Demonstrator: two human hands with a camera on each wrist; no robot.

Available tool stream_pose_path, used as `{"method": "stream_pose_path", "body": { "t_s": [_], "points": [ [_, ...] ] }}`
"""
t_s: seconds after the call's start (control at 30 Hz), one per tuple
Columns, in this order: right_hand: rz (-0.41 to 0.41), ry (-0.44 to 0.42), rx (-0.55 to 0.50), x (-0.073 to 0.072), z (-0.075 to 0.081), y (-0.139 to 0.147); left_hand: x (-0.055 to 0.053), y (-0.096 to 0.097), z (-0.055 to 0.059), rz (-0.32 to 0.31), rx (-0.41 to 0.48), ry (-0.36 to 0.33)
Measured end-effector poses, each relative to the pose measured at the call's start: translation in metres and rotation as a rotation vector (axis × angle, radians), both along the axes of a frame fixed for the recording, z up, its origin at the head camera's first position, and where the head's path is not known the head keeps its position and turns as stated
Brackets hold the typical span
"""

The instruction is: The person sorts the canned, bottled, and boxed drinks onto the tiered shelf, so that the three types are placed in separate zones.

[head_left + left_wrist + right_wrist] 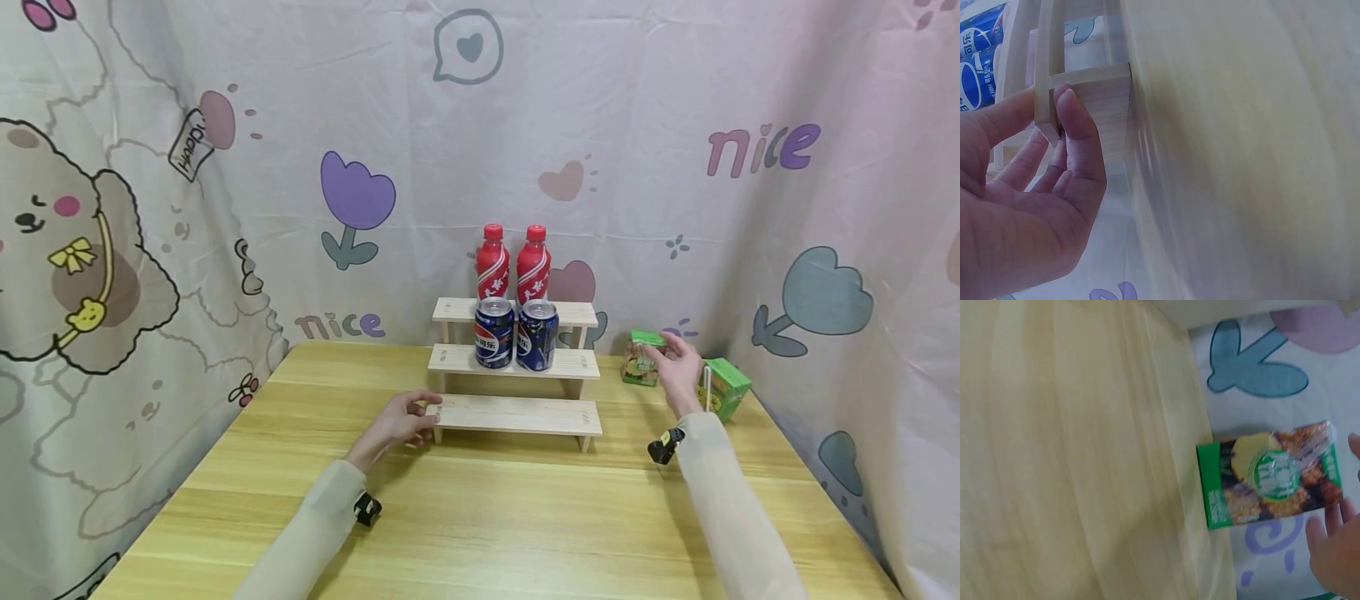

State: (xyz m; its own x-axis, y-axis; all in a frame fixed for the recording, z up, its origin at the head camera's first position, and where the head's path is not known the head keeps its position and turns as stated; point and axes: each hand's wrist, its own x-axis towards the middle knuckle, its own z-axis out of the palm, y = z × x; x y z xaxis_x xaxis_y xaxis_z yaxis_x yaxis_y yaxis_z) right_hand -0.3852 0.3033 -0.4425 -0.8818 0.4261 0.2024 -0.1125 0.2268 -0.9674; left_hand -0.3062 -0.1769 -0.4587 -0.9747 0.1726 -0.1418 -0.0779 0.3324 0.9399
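Observation:
My left hand (401, 419) grips the left end of the lowest board of a three-tier wooden display shelf (517, 414). In the left wrist view its fingers (1079, 131) curl round the board's corner. My right hand (678, 371) is at the upper right of a green drink carton (640, 364), which stands upright on the table. Seen from the right wrist, the carton (1279, 478) has its printed front in view, and the spread fingers (1316, 534) are beside its top end; whether they touch it is unclear.
Two dark blue cola cans (494, 337) stand on the middle tier. Behind them, two red bottles (492, 262) are on the top tier. A second green carton (726, 389) with a straw stands right of my right hand. The wooden table (525, 517) meets a patterned cloth (622, 100).

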Motion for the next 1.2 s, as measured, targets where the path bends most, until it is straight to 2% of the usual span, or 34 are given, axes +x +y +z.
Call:
{"method": "stream_pose_path", "body": {
  "t_s": [0.2, 0.43, 0.57, 0.8, 1.03, 1.2],
  "points": [
    [0.091, -0.039, 0.087, -0.006, 0.000, 0.008, -0.002, 0.000, -0.003, -0.005, -0.002, 0.007],
    [0.237, -0.084, 0.149, -0.010, -0.001, 0.016, 0.001, -0.001, 0.001, -0.005, 0.015, -0.006],
    [0.264, -0.118, 0.153, -0.009, -0.003, 0.019, 0.002, -0.001, 0.000, -0.007, 0.017, -0.015],
    [0.213, -0.099, 0.107, -0.006, -0.007, 0.018, -0.002, -0.001, -0.003, -0.008, 0.024, -0.003],
    [0.113, -0.065, 0.104, -0.007, -0.013, 0.011, -0.001, -0.002, -0.001, -0.003, 0.017, 0.003],
    [0.030, -0.097, 0.078, -0.003, -0.012, 0.005, 0.000, -0.002, 0.001, -0.006, 0.004, 0.014]
  ]
}}
